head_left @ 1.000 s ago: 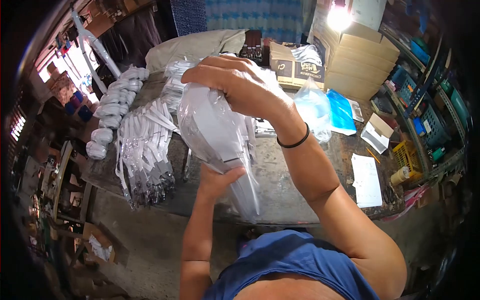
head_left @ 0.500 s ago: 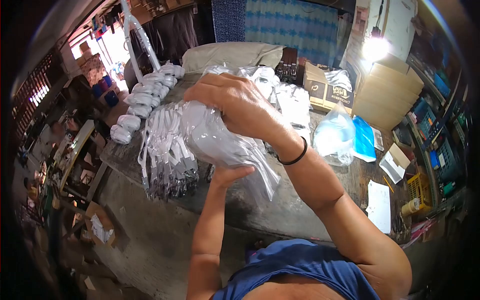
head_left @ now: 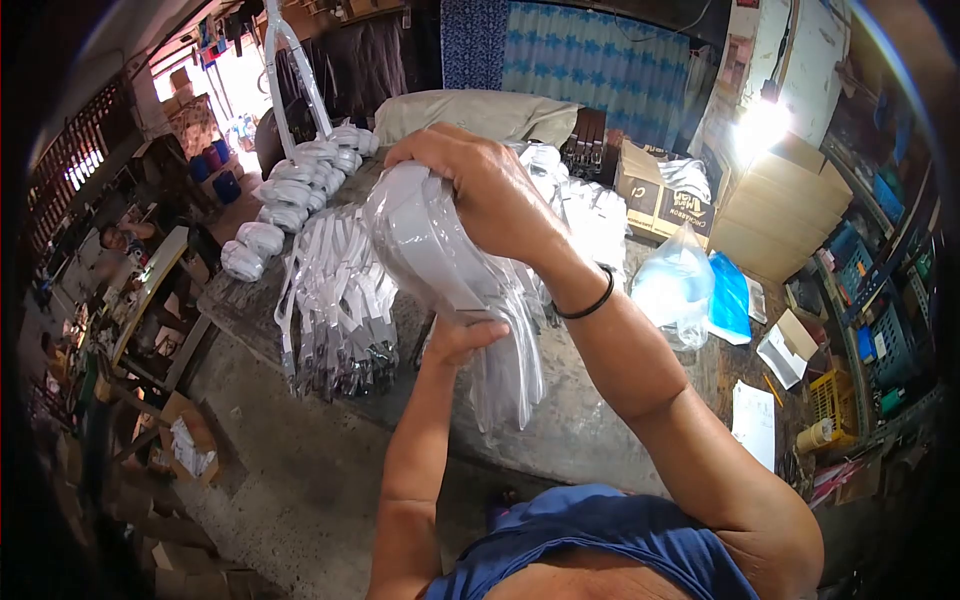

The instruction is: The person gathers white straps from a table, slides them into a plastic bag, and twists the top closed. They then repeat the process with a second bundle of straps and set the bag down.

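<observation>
I saw the bag (head_left: 440, 260) as clear, glossy plastic, crinkled w/ glare. Straps (head_left: 335, 290) at 9 o'clock of it looked smooth white fabric w/ shiny metal clips (head_left: 350, 365). Tabletop (head_left: 590, 430) was rough, matt grey; boxes (head_left: 770, 215) at 2 o'clock matt cardboard.

Clock from held bag (head_left: 440, 260).
- 5 o'clock: bare table (head_left: 590, 420) strip, free to near edge.
- 9: strap pile (head_left: 340, 300) blocks, clip ends at table edge.
- 10-11: rolled bundles (head_left: 285, 195) in rows.
- 1: white packs (head_left: 590, 215), open carton (head_left: 655, 190) behind.
- 3: puffed clear bag (head_left: 672, 285), blue packet (head_left: 733, 295) just beside; stacked cartons (head_left: 775, 215) beyond.
- 4: paper sheet (head_left: 757, 425), flat.
</observation>
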The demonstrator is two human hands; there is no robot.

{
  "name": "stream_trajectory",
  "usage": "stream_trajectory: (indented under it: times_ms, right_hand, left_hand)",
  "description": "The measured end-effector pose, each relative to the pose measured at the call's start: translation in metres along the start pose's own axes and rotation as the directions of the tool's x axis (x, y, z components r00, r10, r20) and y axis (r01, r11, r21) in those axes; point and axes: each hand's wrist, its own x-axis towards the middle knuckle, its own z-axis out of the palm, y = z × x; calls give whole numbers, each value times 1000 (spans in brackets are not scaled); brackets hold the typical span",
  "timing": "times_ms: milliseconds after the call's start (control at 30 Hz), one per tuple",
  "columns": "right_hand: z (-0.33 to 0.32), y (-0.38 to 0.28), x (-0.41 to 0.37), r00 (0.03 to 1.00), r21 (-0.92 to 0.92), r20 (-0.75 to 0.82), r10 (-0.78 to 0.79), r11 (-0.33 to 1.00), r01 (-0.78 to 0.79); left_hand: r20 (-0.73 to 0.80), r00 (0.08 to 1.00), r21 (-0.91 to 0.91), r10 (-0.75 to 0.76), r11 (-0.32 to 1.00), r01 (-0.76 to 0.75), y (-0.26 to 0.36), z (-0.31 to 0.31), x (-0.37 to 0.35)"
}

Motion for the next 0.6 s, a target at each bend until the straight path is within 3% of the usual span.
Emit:
stream_trajectory:
  times_ms: [100, 200, 267, 300, 367, 433, 500, 533, 567, 600]
  right_hand:
    - [-1, 4, 3, 998, -7, 44, 40, 999, -40]
    - [12, 25, 4, 987, -70, -17, -159, 985, 157]
    - [11, 19, 7, 993, 4, 65, -97, 995, 97]
    - [11, 15, 13, 984, 37, 112, -136, 990, 133]
    - [16, 10, 19, 975, -34, 219, -29, 999, 37]
    - [17, 31, 19, 937, -29, 335, -96, 993, 112]
    - [13, 36, 17, 905, -6, 399, -151, 986, 167]
    - [11, 34, 11, 920, 100, 391, -25, 995, -16]
    - [7, 33, 3, 911, 198, 398, 109, 959, -201]
    - [1, 34, -5, 908, 202, 409, 93, 961, -189]
  left_hand:
    - [-39, 994, -80, 97, 992, -100, 3, 12, 3]
    - [-103, 991, -27, 81, 996, -85, 6, 18, 0]
    - [-122, 991, -106, 63, 991, -76, -12, 14, 5]
    - [-138, 978, -88, 156, 982, -169, 1, 20, 5]
    - [-186, 944, -61, 273, 956, -288, 10, 26, 4]
    - [-201, 957, -147, 207, 960, -239, 4, 22, 3]
    - [-222, 957, -104, 188, 971, -215, 7, 20, -1]
    - [-218, 966, -71, 138, 985, -157, 9, 20, -2]
    - [-193, 966, -86, 175, 977, -194, 8, 19, -1]
    - [-204, 960, -85, 190, 974, -211, 8, 19, -1]
